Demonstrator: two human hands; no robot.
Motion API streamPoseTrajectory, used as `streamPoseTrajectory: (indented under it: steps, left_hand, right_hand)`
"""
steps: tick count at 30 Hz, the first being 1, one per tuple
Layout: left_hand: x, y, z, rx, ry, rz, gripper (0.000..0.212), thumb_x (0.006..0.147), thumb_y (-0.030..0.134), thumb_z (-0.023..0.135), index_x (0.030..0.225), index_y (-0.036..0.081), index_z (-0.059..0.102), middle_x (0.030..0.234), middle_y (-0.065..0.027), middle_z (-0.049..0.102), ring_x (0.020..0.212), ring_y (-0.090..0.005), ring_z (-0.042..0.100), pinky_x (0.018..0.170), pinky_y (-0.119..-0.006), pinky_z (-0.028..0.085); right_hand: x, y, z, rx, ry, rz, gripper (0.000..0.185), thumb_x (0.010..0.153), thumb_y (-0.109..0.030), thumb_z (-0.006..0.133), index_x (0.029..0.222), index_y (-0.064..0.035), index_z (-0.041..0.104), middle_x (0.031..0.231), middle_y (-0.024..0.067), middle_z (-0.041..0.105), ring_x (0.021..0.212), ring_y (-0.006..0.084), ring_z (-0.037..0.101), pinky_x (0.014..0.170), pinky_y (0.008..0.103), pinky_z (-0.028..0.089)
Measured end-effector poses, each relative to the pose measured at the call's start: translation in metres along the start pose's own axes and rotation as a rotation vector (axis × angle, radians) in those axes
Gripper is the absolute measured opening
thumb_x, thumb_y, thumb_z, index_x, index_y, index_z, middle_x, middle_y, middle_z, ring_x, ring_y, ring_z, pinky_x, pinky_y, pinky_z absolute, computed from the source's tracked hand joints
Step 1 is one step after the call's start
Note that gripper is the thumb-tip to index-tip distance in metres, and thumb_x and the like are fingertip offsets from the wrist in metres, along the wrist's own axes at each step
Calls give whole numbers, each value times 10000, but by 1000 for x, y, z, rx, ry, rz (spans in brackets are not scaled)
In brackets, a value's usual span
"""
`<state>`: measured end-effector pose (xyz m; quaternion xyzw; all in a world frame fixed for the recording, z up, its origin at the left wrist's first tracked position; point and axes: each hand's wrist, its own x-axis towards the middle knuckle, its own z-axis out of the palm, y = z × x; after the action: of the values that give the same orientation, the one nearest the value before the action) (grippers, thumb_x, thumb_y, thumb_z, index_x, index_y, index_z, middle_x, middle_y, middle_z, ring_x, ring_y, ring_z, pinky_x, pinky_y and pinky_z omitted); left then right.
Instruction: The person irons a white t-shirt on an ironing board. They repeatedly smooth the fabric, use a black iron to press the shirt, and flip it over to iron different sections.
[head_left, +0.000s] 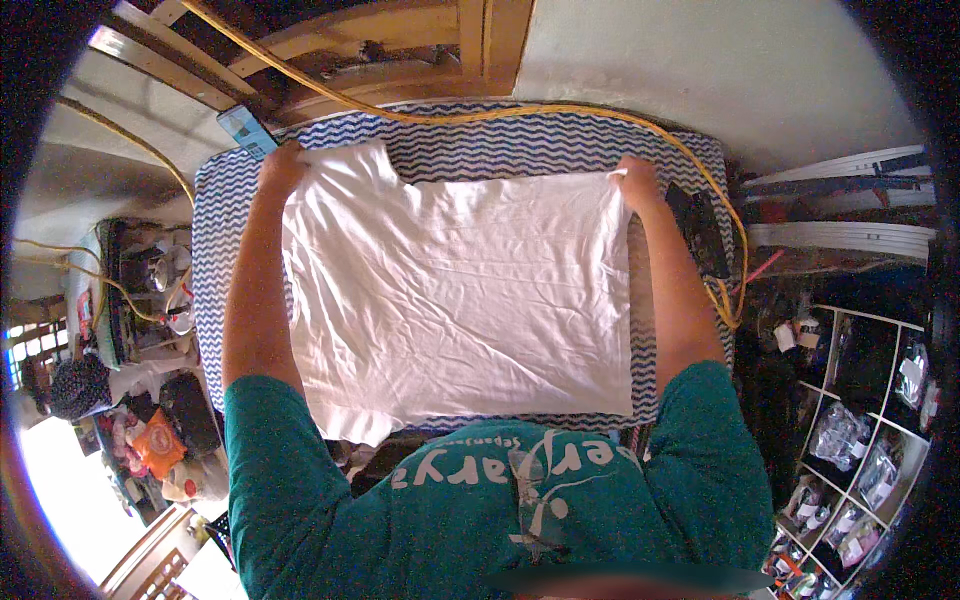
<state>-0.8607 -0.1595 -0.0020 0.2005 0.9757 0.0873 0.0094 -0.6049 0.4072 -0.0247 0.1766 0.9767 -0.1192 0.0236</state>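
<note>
A white T-shirt (465, 285) lies spread sideways on a table covered with blue-and-white zigzag cloth (517, 142). Its sleeves are at the left and its hem runs down the right side; wrinkles cross the body diagonally. My left hand (282, 171) grips the shirt at the far left, by the upper sleeve. At the far right, my right hand (640, 184) pinches the upper hem corner. Just beyond my left hand stands a smartphone (247, 131) with a lit screen, tilted at the cloth's edge. My fingertips are partly hidden on both sides.
A yellow cord (525, 112) runs along the table's far edge and down its right side. Near my right forearm lies a dark object (697, 225). White shelving (862, 416) with plastic-wrapped items stands at the right. A cluttered rack (150, 277) and an orange bag (159, 444) are at the left.
</note>
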Motion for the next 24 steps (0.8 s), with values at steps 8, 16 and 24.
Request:
streamPoseTrajectory:
  steps: [8,16,24]
  left_hand:
    - [12,26,36,-24,273,-240,281,722,168,589,993,100,563,929,-182,580,895,-368,558,755,-459,461]
    - [-40,156,47,-2,479,39,444,714,30,514,1157,64,500,1230,-222,423,1128,-368,421,940,-438,374]
    - [-47,321,96,-453,148,448,281,744,35,479,1012,79,551,1071,-175,527,988,-362,508,844,-451,425]
  right_hand:
    - [9,20,6,87,137,168,312,787,-220,599,1008,-14,525,1002,229,579,963,407,530,818,484,436]
    - [-75,34,27,409,612,59,384,730,-114,641,1068,14,510,1004,202,573,961,342,534,865,395,411]
    - [-294,27,63,361,228,352,443,733,-245,686,1066,-15,505,897,141,575,755,258,557,669,369,458]
